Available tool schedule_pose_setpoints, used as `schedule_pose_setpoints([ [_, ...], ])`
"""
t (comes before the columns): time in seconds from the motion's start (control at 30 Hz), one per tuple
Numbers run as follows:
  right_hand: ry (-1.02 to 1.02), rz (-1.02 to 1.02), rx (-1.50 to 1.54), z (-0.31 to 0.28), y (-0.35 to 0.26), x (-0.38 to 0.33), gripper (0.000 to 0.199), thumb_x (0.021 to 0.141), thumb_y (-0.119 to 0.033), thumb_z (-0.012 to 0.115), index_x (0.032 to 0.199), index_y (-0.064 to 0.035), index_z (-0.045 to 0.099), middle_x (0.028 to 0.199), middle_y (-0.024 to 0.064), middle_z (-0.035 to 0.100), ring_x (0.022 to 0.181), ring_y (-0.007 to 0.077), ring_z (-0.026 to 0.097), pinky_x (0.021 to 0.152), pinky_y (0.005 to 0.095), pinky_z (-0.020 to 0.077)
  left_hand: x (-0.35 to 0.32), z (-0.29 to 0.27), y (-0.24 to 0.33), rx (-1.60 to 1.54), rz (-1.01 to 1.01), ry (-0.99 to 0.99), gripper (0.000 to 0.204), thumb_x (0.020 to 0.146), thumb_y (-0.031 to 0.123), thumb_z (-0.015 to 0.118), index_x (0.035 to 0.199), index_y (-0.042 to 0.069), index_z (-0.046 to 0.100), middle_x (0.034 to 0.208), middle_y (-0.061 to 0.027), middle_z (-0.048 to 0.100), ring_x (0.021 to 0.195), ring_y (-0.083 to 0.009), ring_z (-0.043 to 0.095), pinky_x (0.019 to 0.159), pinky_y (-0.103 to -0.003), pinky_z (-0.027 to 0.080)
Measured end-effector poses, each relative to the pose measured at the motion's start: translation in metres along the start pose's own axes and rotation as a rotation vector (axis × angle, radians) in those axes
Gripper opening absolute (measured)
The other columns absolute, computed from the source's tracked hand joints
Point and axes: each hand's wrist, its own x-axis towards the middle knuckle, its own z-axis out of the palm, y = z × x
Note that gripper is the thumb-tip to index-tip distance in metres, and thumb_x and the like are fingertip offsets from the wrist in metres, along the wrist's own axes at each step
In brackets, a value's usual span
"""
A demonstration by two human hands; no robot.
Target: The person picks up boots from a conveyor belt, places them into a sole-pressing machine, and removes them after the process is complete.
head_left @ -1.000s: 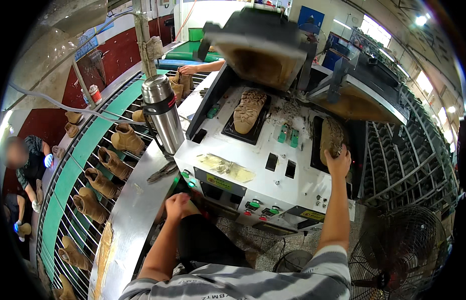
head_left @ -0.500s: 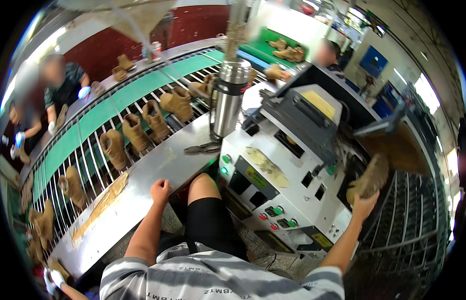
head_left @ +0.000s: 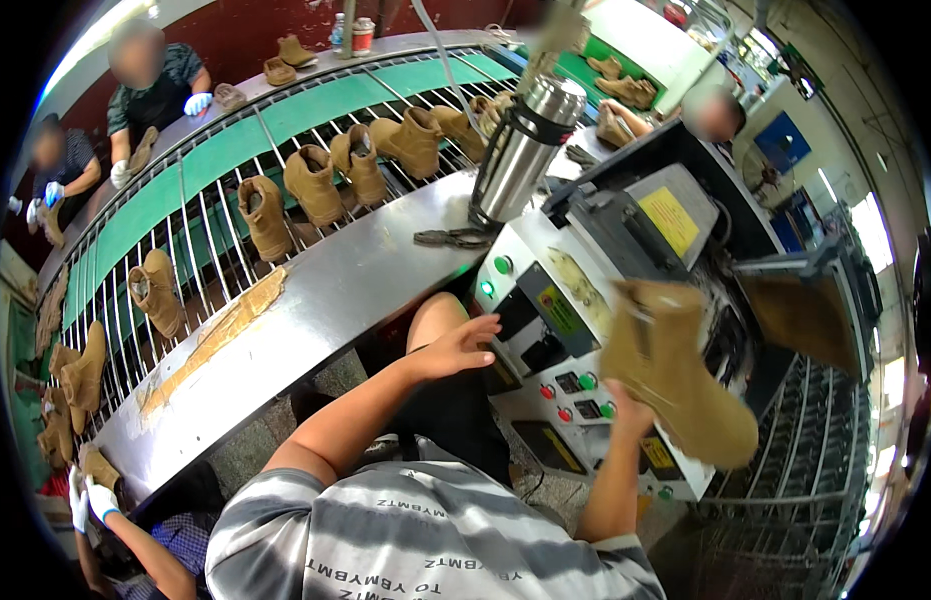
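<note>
My right hand (head_left: pixel 630 408) grips a tan ankle boot (head_left: pixel 667 362) and holds it raised in front of the white machine (head_left: pixel 515 245). The boot's shaft points up and its toe slants down to the right; it hides part of the machine's front. My left hand (head_left: pixel 459 347) is empty, fingers apart, over my knee and close to the machine's panel of buttons (head_left: pixel 575 397). Several more tan boots stand in a row on the barred conveyor, among them one boot (head_left: pixel 313 185) beyond the metal ledge.
A steel thermos (head_left: pixel 525 150) stands on the metal ledge (head_left: pixel 345 270), with dark gloves (head_left: pixel 453 238) beside it. Right of the machine is a wire rack (head_left: pixel 795 430). Co-workers sit across the conveyor (head_left: pixel 210 160); gloved hands (head_left: pixel 93 492) handle a boot at lower left.
My right hand has brought the boot from the machine's right side inward and up. My left hand has moved right toward the machine, its fingers opening. The view has shifted.
</note>
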Motion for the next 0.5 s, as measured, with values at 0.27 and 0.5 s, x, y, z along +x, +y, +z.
schedule_pose_setpoints([
  [0.27,-0.592,-0.404,-0.68,0.096,-0.053,0.01,0.024,0.072,-0.017,0.078,0.091,-0.0051,0.069,0.102,0.0118,0.066,0.094,0.028,0.063,0.081,0.0354,0.0511,-0.098,-0.032,0.052,-0.837,0.124,0.441,0.088,0.066,0.039,0.069,0.142,0.006,0.037,0.136,-0.0177,0.05,0.123,-0.0375,0.05,0.105,-0.052,0.04],
  [0.5,0.099,-0.455,-1.27,-0.085,0.064,0.061,0.011,0.079,-0.006,0.067,0.09,-0.0015,0.065,0.1,0.0168,0.063,0.098,0.0358,0.059,0.087,0.0426,0.046,-0.259,-0.107,0.021,-0.68,0.325,0.997,0.077,0.068,0.029,0.067,0.136,0.003,0.043,0.129,-0.0173,0.055,0.116,-0.0358,0.056,0.103,-0.048,0.044],
])
